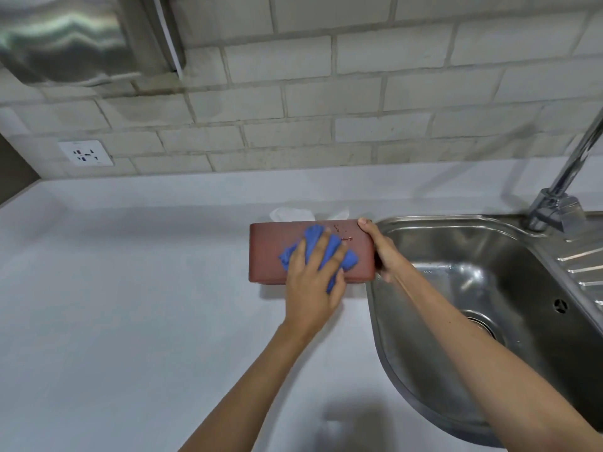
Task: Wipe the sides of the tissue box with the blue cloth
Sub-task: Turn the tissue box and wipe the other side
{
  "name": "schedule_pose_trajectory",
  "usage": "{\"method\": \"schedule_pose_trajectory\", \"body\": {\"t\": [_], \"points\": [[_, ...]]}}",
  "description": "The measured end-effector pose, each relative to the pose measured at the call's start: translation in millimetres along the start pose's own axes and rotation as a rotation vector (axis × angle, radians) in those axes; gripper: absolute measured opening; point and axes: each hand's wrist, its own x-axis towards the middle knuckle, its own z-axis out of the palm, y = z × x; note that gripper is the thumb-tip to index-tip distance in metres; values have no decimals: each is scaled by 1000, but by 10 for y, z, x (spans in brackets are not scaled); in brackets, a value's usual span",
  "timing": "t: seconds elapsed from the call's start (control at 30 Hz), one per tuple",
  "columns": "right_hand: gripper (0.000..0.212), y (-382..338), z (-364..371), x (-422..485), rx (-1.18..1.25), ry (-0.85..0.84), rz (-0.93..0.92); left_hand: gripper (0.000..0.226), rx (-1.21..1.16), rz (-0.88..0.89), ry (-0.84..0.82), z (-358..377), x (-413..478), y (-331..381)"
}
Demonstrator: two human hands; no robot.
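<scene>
A reddish-brown tissue box point(270, 249) lies on the white counter point(130, 305) just left of the sink, with white tissue point(287, 214) sticking out behind its far edge. My left hand point(313, 285) presses a crumpled blue cloth point(326, 247) flat against the box's near-facing side. My right hand point(381, 247) grips the box's right end, thumb on the top corner. Part of the cloth is hidden under my left palm and fingers.
A steel sink point(483, 288) lies directly right of the box, its tap point(561, 197) at the back right. A tiled wall with a socket point(85, 153) runs behind. A steel hood point(75, 37) hangs at the upper left.
</scene>
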Motion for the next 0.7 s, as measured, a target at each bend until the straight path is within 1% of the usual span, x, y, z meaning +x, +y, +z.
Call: {"method": "schedule_pose_trajectory", "body": {"t": [0.07,0.1,0.13,0.17,0.23,0.27,0.3,0.33,0.43,0.47,0.53,0.57,0.6,0.7], "points": [[63,-3,-13,-3,-9,-1,4,37,15,121,-27,-47,-177,-117],[61,-2,-22,-2,-13,3,5,37,26,116,-21,-89,-216,-210],[58,-3,-29,-1,-14,7,5,36,36,52,5,-126,-203,-299],[57,-5,-28,-6,-15,13,7,34,37,-62,41,-152,-141,-367],[69,-6,6,-21,-13,23,15,34,4,-316,100,-154,109,-385],[77,-5,33,-30,-4,31,22,34,-19,-380,102,-120,231,-323],[82,-5,58,-39,9,39,25,35,-24,-375,90,-69,314,-225],[81,-7,73,-43,20,43,23,35,-25,-320,74,-13,339,-112],[70,-8,65,-44,43,24,13,36,-36,-92,12,92,96,100],[70,-9,58,-49,41,17,10,37,-34,-24,1,95,-25,79],[80,-3,50,-61,26,27,15,37,-13,49,-1,60,-201,-63],[84,-2,49,-68,23,38,18,37,-3,28,9,23,-224,-143],[82,-4,52,-79,23,47,16,37,-3,-32,25,-10,-195,-205],[61,-17,84,-114,21,57,19,33,-25,-274,80,-22,146,-205]]}}
